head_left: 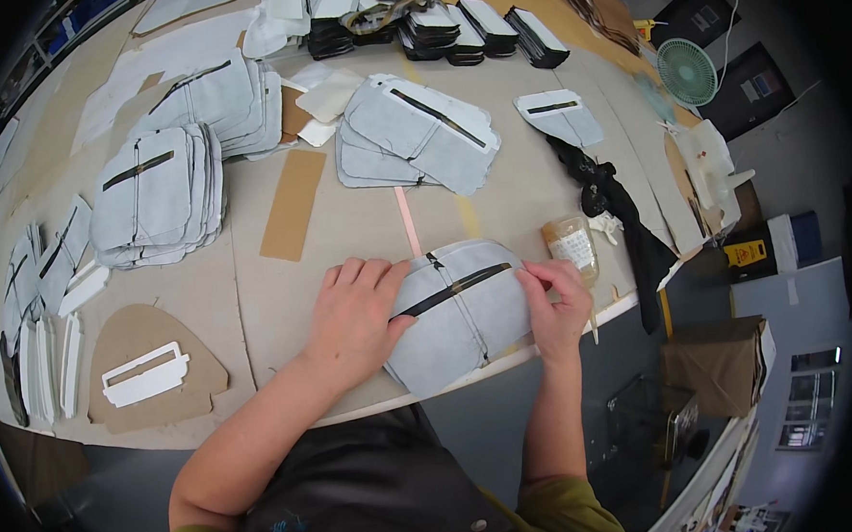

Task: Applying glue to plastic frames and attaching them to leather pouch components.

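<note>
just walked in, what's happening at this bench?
A person is working a pale grey fabric panel with a dark zipper at the table's near edge. The left hand lies flat on the panel's left side; the right hand pinches its right end by the zipper. Stacks of similar grey panels sit further back, and a cardboard template lies to the left.

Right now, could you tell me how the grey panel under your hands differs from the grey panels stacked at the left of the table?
The grey panel is a single piece at the table's near edge; the stacked panels form a thick pile farther back. The left hand presses on the single panel and the right hand pinches its right end, while the stack lies untouched. Both are light grey with a dark strip across them.
</note>
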### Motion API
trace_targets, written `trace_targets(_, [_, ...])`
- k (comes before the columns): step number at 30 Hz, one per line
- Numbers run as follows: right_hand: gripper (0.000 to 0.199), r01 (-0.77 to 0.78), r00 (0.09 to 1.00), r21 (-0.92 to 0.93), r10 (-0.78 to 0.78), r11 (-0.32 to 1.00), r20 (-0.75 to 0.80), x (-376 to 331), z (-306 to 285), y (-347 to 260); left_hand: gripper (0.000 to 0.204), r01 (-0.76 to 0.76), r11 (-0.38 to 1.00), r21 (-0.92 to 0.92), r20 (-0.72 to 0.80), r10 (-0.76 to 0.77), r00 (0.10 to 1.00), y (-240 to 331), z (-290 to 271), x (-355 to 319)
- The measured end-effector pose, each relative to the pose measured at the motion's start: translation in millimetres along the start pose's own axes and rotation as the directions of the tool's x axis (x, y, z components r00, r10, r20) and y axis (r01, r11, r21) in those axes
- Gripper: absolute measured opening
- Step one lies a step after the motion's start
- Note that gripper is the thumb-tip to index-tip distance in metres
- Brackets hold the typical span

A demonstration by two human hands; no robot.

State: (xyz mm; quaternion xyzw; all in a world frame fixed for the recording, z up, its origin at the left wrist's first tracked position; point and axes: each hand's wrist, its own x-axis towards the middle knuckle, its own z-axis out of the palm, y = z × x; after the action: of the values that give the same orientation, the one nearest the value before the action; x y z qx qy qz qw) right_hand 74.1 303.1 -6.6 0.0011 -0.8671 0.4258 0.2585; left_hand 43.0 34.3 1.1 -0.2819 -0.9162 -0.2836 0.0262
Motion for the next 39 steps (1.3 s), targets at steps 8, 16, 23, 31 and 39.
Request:
trace_targets(8, [0.011, -0.019, 0.995, 0.075, 0.026, 0.997, -0.100, 9, -22, -12, 0.063, -0.030, 0.999, -0.036, 0.091, 0.033, 0.995, -1, -15, -3])
trace_targets(16, [0.007, -0.223, 0.975, 0.080, 0.224, 0.971, 0.003, 1, 8, 16, 0.061, 0.007, 0.978, -0.206, 0.074, 0.009, 0.997, -5, 10, -4])
trace_targets(23, [0.010, -0.178, 0.941, 0.306, 0.253, 0.935, -0.225, 18, -50, -7, 0.074, -0.076, 0.997, 0.004, 0.041, 0.076, 0.996, 3, 5, -14])
trace_targets(31, [0.007, -0.131, 0.974, 0.739, -0.053, 0.661, 0.221, 54, -29, -117, 0.091, 0.149, 0.766, -0.625, 0.128, -0.087, 0.988, -9, -29, 6])
trace_targets(39, [0.014, -0.337, 0.941, 0.902, 0.069, 0.269, 0.331, 80, 49, -102, 0.088, 0.159, -0.027, -0.987, 0.157, -0.374, 0.914, -24, -57, 2])
